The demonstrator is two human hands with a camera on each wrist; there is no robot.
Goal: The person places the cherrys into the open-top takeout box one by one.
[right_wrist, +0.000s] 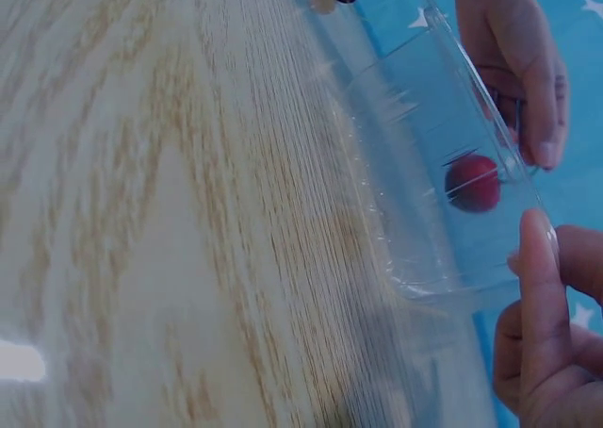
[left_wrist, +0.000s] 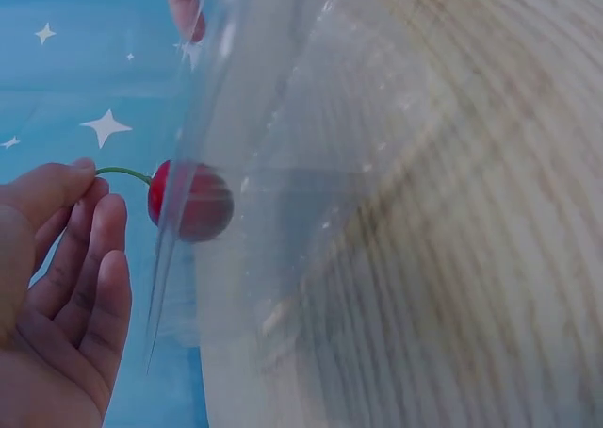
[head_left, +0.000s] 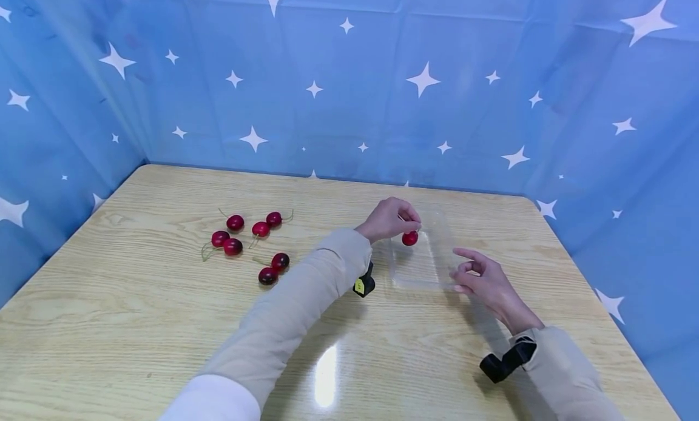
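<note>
My left hand (head_left: 389, 219) pinches a red cherry (head_left: 409, 238) by its green stem between thumb and forefinger. The cherry (left_wrist: 193, 202) dangles at the opening of a clear plastic box (head_left: 416, 284), partly behind its see-through wall in the left wrist view. On the box's right side is my right hand (head_left: 488, 282), with thumb and a finger gripping the rim. In the right wrist view the cherry (right_wrist: 473, 184) shows through the transparent wall, below the left hand's fingertips.
Several dark red cherries (head_left: 232, 247) with stems lie on the left half of the wooden table (head_left: 136, 324). A blue curtain (head_left: 349, 75) with white stars hangs behind the table's far edge. Each wrist wears a black camera (head_left: 508, 360).
</note>
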